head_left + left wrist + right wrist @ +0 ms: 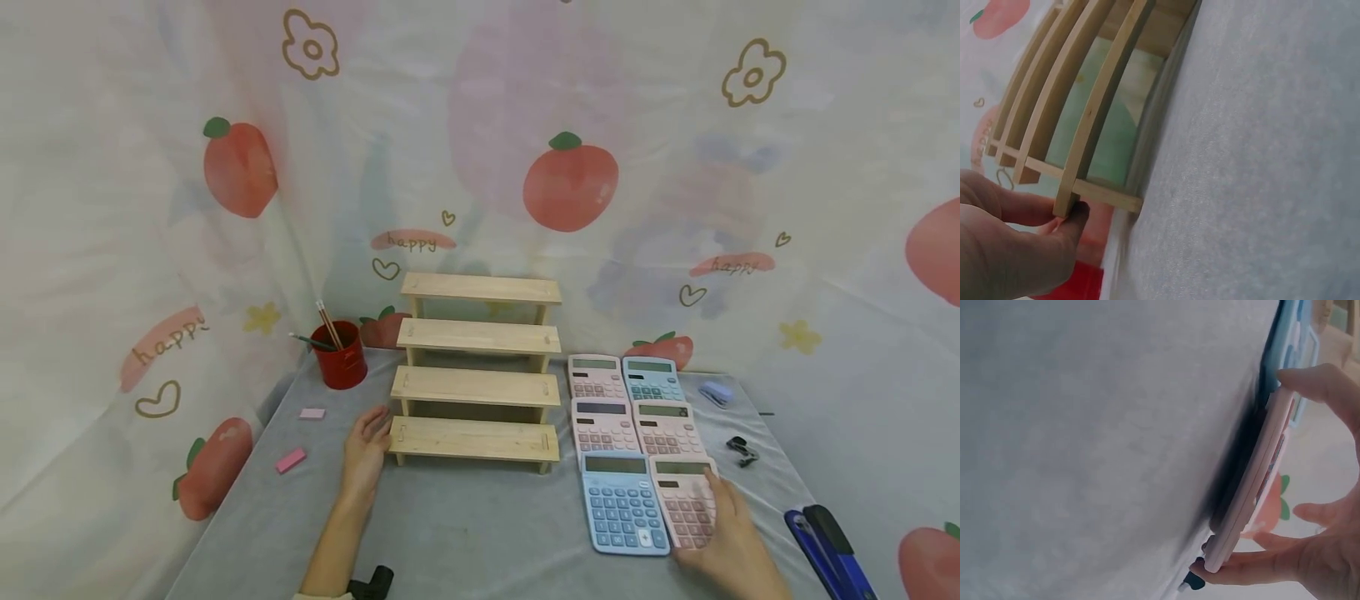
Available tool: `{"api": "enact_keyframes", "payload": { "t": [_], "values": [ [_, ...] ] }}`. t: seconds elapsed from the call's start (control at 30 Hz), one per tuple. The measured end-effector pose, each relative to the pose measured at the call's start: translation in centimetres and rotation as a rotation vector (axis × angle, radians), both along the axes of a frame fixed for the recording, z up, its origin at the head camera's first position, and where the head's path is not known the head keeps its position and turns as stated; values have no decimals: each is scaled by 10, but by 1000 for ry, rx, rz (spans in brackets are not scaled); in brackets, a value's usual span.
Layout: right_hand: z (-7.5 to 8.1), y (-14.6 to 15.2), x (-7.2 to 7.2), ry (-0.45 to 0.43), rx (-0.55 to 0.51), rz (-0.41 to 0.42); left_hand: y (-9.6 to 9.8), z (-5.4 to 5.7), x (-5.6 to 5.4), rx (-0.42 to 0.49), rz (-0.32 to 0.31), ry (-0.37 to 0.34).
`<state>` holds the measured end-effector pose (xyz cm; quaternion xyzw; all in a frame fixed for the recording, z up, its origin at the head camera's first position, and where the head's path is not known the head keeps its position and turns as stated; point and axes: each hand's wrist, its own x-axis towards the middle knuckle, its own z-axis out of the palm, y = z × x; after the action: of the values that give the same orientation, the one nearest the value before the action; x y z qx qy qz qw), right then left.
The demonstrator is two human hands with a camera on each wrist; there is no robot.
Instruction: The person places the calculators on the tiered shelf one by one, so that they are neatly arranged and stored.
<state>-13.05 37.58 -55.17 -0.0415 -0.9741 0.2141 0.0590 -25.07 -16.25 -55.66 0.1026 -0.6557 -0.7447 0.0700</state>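
Observation:
A tiered wooden rack (474,385) with several shelves stands at the middle of the table. My left hand (364,454) pinches the left end of its lowest shelf between thumb and finger, as the left wrist view confirms. On the right, my right hand (731,542) grips a pink calculator (682,507) across its width, thumb on one side edge and fingers on the other. The right wrist view shows this calculator (1250,481) edge-on and tilted, with a dark shadow beneath. Beside it lies a blue calculator (624,507), close to my thumb.
Behind lie more calculators, pink ones (602,427) and a light blue one (651,380). Further right are a small stapler (717,393), black clips (742,451) and a large blue stapler (828,550). A red bucket (341,367) with pencils and two pink erasers (291,460) are left.

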Motion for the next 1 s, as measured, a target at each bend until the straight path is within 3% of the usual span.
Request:
{"api": "enact_keyframes", "payload": {
  "t": [0.23, 0.63, 1.0],
  "values": [
    [14, 0, -3, -38, -4, -19, 1, 1, 0, 3, 24, -8],
    [48, -15, -9, 226, -11, 31, 5, 1, 1, 3, 32, 4],
    [101, -48, -30, 301, -35, 62, 5, 1, 2, 1, 40, 22]
  ]
}}
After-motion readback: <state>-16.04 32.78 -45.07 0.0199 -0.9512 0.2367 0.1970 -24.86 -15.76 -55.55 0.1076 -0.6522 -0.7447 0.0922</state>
